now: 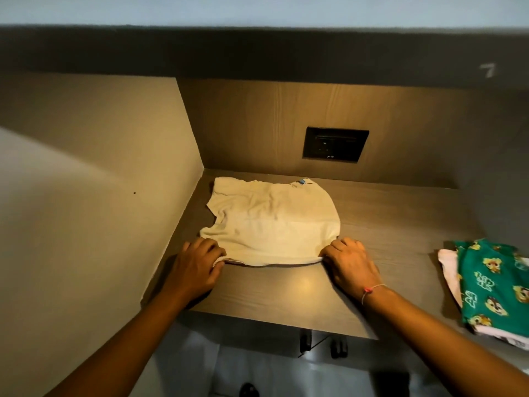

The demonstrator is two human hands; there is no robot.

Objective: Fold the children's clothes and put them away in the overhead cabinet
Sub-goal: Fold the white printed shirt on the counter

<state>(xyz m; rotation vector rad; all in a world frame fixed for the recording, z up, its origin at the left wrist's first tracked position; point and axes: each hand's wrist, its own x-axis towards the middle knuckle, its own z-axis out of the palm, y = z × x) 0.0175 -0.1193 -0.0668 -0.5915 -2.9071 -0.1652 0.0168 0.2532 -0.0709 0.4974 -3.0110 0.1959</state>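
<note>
- Fingers (210, 249) of the left hand (197, 267) are curled over the near-left corner of the hem, with a little cloth bunched under them. The fingers (339, 249) of the right hand (350, 263) are curled the same way and pinch the near-right corner.
- What they hold is a cream T-shirt (272, 222), spread flat on the wooden counter (386, 224) towards its left, near the side wall.
- The step in hand looks like the fold itself: the shirt is laid out and gripped by the hem, not yet doubled over.
- The next move probably calls for lifting both corners together and carrying the hem away to the neck, keeping the edge taut so that the cloth lands square.
- The neck, marked by a blue label (303, 181), points to the far back panel and the hem lies nearest the person, so the neck-to-hem axis runs near to far. One sleeve (219, 193) sticks out at far left.
- Well apart at the right lies a green printed garment (492, 285) on a white garment (448, 262), seemingly already folded.
- The dark band above is likely the overhead cabinet (257, 53).
</note>
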